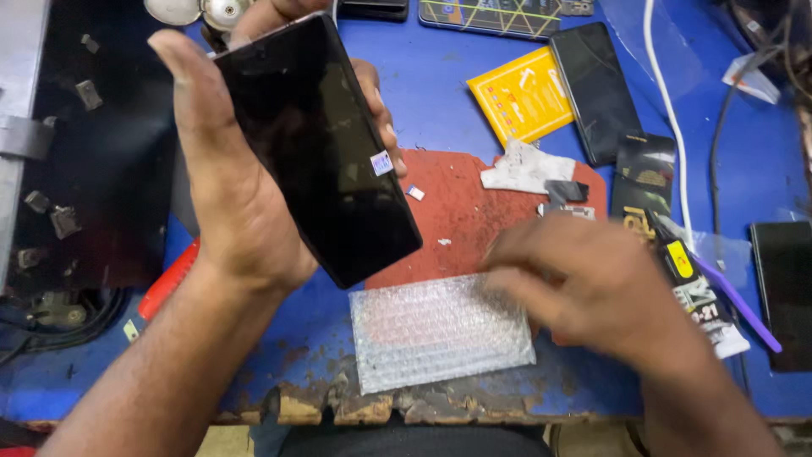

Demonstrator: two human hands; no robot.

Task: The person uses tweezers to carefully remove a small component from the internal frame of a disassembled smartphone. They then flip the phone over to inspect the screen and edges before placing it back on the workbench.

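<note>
My left hand is raised over the left part of the blue bench and grips a black smartphone, screen toward me, with a small sticker near its right edge. My right hand is blurred and hovers low over the right end of a bubble-wrap sheet and the worn red mat. Its fingers look loosely curled; whether they hold anything cannot be made out.
On the blue bench lie a yellow packet, a dark phone, another black screen at the right edge, a white cable, a purple tool and torn white paper. A black machine stands left.
</note>
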